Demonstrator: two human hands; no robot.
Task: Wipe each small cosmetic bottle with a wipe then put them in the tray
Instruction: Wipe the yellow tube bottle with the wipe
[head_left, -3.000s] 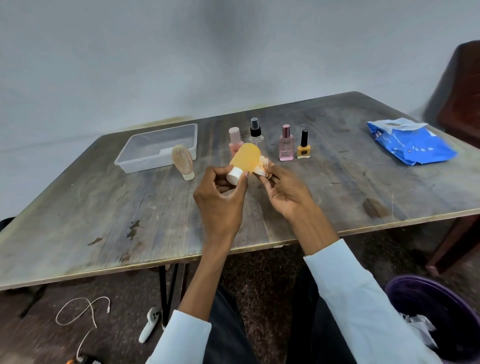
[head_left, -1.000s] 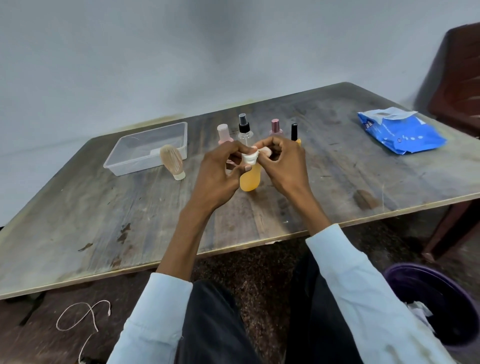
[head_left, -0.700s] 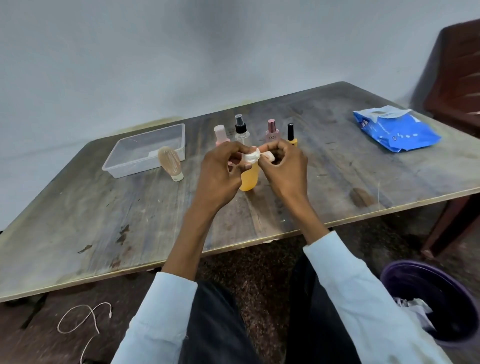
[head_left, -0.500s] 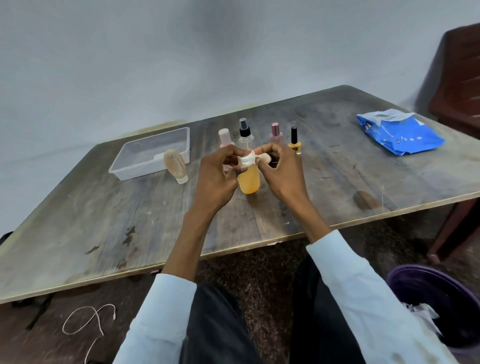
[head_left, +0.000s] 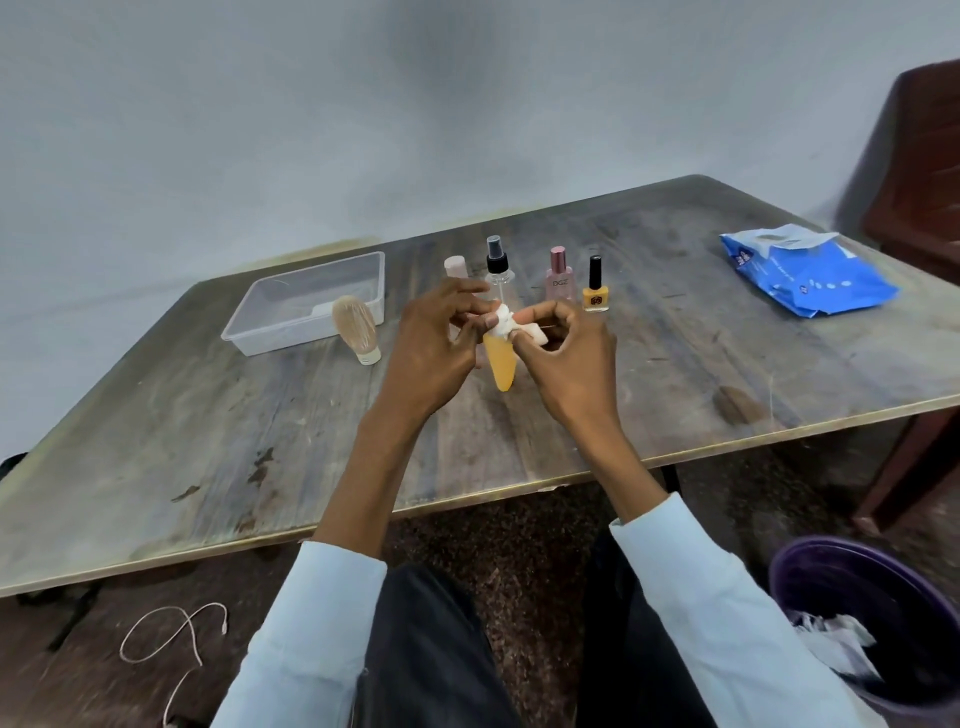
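Observation:
An orange squeeze bottle (head_left: 500, 364) hangs cap-up over the table's middle, held at its white cap by my left hand (head_left: 434, 343). My right hand (head_left: 563, 358) pinches a small white wipe (head_left: 522, 331) against that cap. Behind my hands stand a pink-capped bottle (head_left: 455, 267), a clear spray bottle (head_left: 497, 265), a pink perfume bottle (head_left: 559, 275) and a yellow nail polish (head_left: 596, 293). A ribbed beige bottle (head_left: 357, 330) stands cap-down beside the clear plastic tray (head_left: 270, 340) at the back left.
A blue wipes pack (head_left: 810, 275) lies at the table's right. A purple bin (head_left: 867, 623) with used wipes sits on the floor at the lower right, a dark chair (head_left: 919, 171) beyond it. A white cord (head_left: 171, 639) lies on the floor at left.
The orange bottle went from cap-down and tilted to hanging cap-up. The wipe now works at the white cap rather than the body. Both hands stay over the table's middle.

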